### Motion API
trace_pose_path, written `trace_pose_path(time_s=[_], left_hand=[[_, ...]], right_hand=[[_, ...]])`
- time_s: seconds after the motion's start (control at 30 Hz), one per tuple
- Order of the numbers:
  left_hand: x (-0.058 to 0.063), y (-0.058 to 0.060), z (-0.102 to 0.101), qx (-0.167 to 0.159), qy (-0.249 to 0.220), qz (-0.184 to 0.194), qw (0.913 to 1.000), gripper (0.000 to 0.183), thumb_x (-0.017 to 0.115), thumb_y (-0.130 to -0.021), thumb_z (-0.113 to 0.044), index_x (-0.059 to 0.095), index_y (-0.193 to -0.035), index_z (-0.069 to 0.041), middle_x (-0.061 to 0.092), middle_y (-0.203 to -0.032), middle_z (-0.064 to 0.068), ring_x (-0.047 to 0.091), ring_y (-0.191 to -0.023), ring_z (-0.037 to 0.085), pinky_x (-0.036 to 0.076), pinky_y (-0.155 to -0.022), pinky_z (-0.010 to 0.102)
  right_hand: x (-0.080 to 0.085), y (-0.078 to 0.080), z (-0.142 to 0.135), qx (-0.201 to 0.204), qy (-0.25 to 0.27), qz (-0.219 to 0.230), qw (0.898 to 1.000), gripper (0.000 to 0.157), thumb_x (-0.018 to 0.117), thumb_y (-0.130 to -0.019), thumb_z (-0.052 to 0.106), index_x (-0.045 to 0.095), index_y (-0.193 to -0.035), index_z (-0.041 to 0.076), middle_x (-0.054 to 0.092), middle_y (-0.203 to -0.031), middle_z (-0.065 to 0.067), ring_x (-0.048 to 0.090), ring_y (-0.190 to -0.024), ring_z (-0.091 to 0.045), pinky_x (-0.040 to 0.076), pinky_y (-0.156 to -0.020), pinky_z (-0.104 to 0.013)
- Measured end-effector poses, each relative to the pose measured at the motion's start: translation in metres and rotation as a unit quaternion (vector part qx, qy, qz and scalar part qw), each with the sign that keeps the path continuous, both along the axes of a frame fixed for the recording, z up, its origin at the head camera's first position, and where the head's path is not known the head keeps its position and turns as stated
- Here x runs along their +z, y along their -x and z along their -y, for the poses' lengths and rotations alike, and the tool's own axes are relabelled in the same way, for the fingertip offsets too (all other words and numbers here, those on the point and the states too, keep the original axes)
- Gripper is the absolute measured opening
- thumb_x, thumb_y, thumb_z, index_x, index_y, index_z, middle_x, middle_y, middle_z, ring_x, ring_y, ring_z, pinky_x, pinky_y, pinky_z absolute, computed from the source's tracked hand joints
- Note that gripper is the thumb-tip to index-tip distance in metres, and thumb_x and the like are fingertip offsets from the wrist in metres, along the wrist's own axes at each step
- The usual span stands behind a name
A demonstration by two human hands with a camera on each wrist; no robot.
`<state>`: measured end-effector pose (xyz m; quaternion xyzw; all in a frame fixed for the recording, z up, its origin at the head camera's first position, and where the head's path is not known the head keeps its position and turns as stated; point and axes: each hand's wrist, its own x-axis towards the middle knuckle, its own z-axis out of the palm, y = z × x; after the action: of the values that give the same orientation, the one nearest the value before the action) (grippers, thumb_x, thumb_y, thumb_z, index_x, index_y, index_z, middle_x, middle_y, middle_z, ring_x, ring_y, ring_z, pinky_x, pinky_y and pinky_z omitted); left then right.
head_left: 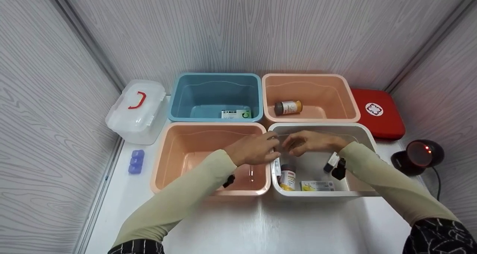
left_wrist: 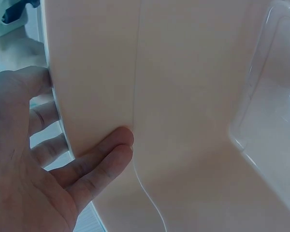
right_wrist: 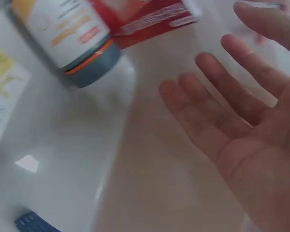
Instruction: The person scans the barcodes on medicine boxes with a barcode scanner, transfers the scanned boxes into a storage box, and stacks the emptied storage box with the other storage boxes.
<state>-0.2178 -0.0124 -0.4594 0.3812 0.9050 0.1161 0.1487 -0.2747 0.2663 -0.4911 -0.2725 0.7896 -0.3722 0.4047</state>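
Note:
My left hand (head_left: 253,149) is at the rim between the front left peach bin (head_left: 158,159) and the white bin (head_left: 369,135). In the left wrist view its fairly straight fingers straddle the peach rim, two of them inside. Over the white bin my right hand (head_left: 309,141) hovers with loosely bent fingers, holding nothing. Below it lie a supplement bottle (head_left: 288,178) with a dark cap, a yellow-and-white box (head_left: 317,186) and a small white-and-dark box (head_left: 331,162). A red box (right_wrist: 154,21) shows beside the bottle (right_wrist: 70,34) in the right wrist view.
Behind stand a blue bin (head_left: 216,97) with a green-and-white box (head_left: 236,114), and a peach bin (head_left: 316,90) with a bottle (head_left: 288,107). A clear case (head_left: 136,108) and purple pill organizer (head_left: 136,161) are left; a red first-aid case (head_left: 380,116) and black device (head_left: 419,155) right.

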Motion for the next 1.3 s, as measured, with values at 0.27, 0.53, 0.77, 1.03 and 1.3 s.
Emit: trace_pose_path(time_s=[0.27,0.53,0.77,1.03,1.3], left_hand=[[0.0,0.0,0.0,-0.01,-0.003,-0.01,0.9999,0.039,0.049,-0.114,-0.043,0.066,-0.138,-0.018,0.051,-0.163,0.008,0.068,-0.116,0.023,0.058,-0.104,0.039],[0.001,-0.001,0.0,-0.011,0.004,-0.017,0.9998,0.041,0.05,-0.115,-0.045,0.065,-0.14,-0.017,0.051,-0.162,0.008,0.069,-0.12,0.024,0.059,-0.105,0.04],[0.0,-0.001,0.0,-0.011,0.006,-0.012,0.9998,0.043,0.05,-0.115,-0.045,0.062,-0.145,-0.017,0.049,-0.165,0.009,0.068,-0.12,0.024,0.058,-0.107,0.041],[0.0,-0.001,0.0,-0.009,0.007,-0.005,0.9999,0.042,0.051,-0.114,-0.044,0.063,-0.144,-0.017,0.049,-0.165,0.008,0.068,-0.117,0.024,0.058,-0.106,0.04],[0.0,-0.001,0.0,-0.005,0.004,-0.001,1.0,0.04,0.051,-0.114,-0.044,0.063,-0.141,-0.016,0.048,-0.165,0.008,0.067,-0.113,0.024,0.058,-0.102,0.042]], right_hand=[[-0.027,-0.002,0.02,0.056,-0.099,0.049,0.992,0.061,0.076,-0.102,0.023,0.054,-0.157,0.013,0.053,-0.16,-0.021,0.054,-0.146,-0.041,0.059,-0.107,-0.048],[-0.04,-0.007,0.034,0.058,-0.124,0.062,0.989,0.056,0.08,-0.101,0.031,0.054,-0.149,0.018,0.062,-0.144,-0.016,0.068,-0.12,-0.026,0.064,-0.095,-0.047],[-0.046,-0.009,0.036,0.095,-0.121,-0.009,0.988,0.037,0.074,-0.106,0.029,0.063,-0.137,0.012,0.069,-0.131,-0.014,0.07,-0.104,-0.017,0.065,-0.087,-0.04],[-0.044,-0.008,0.03,0.121,-0.156,0.046,0.979,0.036,0.075,-0.104,0.022,0.064,-0.135,0.006,0.066,-0.125,-0.012,0.066,-0.107,-0.016,0.062,-0.093,-0.038],[-0.037,-0.008,0.021,0.116,-0.145,0.057,0.981,0.043,0.077,-0.097,0.003,0.06,-0.136,0.001,0.063,-0.139,-0.022,0.063,-0.123,-0.028,0.063,-0.093,-0.034]])
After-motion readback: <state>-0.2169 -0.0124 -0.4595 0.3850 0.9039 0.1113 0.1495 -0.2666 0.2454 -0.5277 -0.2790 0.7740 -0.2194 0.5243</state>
